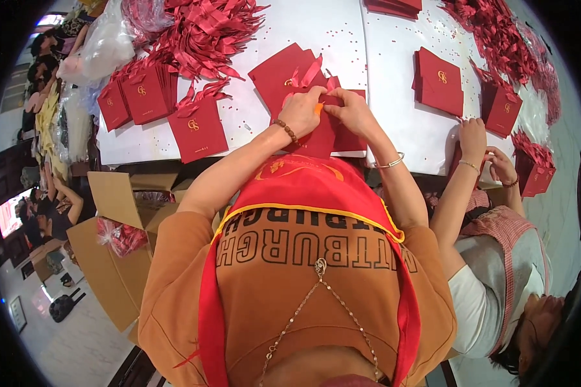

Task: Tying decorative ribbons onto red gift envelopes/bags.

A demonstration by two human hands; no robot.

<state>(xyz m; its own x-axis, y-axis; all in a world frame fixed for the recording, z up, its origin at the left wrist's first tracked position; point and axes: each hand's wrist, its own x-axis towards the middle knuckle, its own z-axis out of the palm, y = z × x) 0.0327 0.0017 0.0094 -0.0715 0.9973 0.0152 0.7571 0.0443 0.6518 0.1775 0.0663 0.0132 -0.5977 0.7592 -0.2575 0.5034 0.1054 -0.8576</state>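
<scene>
Close together at the table's near edge, my left hand (299,115) and my right hand (355,115) have their fingers pinched around a red ribbon (333,84). It is at the top of a small red paper gift bag (316,144), whose upper part my fingers partly hide. An orange band (319,107) shows at a fingertip of my left hand. Just beyond my hands lies a stack of flat red bags (279,72), with another loose pink-red ribbon (311,69) on it. More red card (352,140) shows under my right hand.
Ribboned red bags (150,97) and a single bag (199,132) lie to the left, below a heap of red ribbons (206,35). An open cardboard box (110,264) stands at lower left. At right, a co-worker's hands (474,142) work near a bag stack (440,84).
</scene>
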